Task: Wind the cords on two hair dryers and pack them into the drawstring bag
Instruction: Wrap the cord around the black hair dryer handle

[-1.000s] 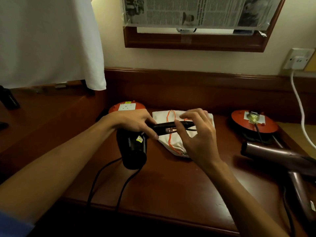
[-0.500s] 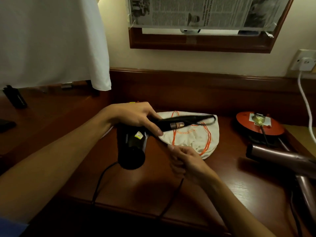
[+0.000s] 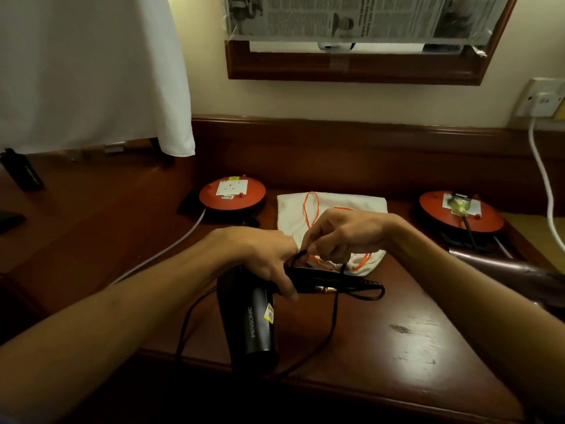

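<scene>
Gripping the folded handle of the black hair dryer [image 3: 255, 319] above the bench [image 3: 397, 338], the left hand [image 3: 263, 255] steadies it while the right hand [image 3: 342, 231] pinches its black cord [image 3: 334, 310] over the white drawstring bag [image 3: 293, 215]; the second hair dryer [image 3: 501, 266] lies far right.

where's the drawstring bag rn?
Head view: the white drawstring bag lies flat at the back centre of the desk, between two red cable reels, just behind the hands.
</scene>
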`<state>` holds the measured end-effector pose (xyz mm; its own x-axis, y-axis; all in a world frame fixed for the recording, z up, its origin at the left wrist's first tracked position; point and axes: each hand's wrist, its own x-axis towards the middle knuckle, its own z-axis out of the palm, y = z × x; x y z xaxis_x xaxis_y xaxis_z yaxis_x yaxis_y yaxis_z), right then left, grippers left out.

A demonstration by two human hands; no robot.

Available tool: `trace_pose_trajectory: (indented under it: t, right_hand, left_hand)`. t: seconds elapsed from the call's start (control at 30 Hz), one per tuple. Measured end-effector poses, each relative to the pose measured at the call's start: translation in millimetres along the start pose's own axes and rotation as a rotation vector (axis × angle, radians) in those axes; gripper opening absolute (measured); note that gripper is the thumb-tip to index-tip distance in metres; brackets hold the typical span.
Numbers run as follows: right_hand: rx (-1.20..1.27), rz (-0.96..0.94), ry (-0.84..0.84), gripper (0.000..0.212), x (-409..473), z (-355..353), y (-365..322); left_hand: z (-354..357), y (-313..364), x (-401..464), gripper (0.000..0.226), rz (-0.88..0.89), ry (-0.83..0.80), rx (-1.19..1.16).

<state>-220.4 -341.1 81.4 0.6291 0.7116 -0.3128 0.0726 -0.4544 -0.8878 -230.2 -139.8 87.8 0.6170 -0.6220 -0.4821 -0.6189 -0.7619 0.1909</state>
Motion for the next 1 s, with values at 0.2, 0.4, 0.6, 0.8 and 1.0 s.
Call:
trace_pose_trajectory:
  t: [0.2,0.4,0.6,0.8,1.0]
  right_hand:
    - [-0.548,0.051,0.017,0.018,-8,11,-42]
    - [-0.964,0.116,0.434,0.048,-3,4,-35]
    - [-0.905,0.190,0.131,0.021,-16,8,-26]
    - [-0.768,0.140,0.371,0.027,-22,-7,-3]
    - [-0.659,-0.151,0.259,0.035,-27,51,-24]
  left_hand:
    - [-11,-9,7,0.041,-0.098,0.017,-0.041]
    - [-19,-14,4,0.032,-0.118,0.026,-0.150]
    - [-8,-20,2,0.027,-0.117,-0.055,-0.157]
    - [-3,-21,-4,0.042,-0.089,-0.056,-0.191]
    - [-13,-43,-7,0.041,-0.132,-0.025,-0.305]
